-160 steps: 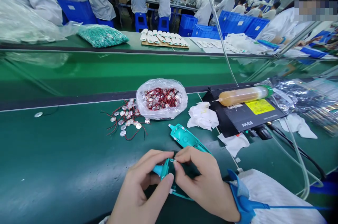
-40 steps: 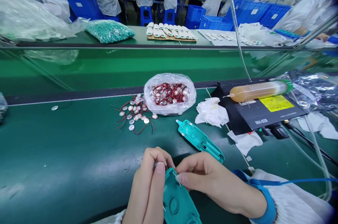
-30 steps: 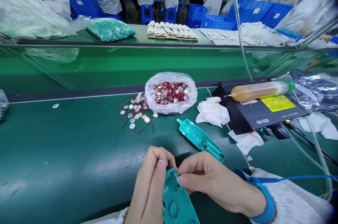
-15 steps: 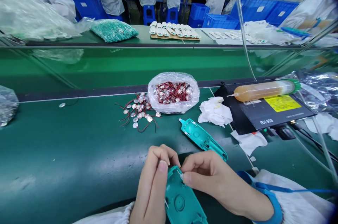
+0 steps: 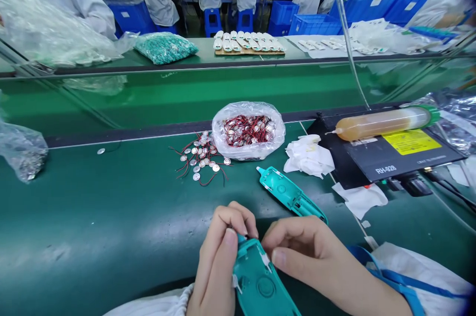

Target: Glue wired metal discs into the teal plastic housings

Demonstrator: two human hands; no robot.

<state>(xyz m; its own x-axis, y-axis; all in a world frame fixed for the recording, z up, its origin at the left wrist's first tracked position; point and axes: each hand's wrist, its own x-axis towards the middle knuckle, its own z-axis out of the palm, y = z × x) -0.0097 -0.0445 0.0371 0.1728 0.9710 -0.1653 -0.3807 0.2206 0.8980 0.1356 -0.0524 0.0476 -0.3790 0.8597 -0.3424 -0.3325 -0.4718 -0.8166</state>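
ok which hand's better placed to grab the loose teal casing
probably the right hand: it sits closer to the loose teal casing and only touches the edge of the held casing, while the left hand wraps that casing

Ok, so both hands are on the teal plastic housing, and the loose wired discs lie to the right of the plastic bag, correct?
Not quite: in the head view the loose wired metal discs lie to the left of the plastic bag, not the right. The rest stands: the left hand and right hand are both on the teal plastic housing.
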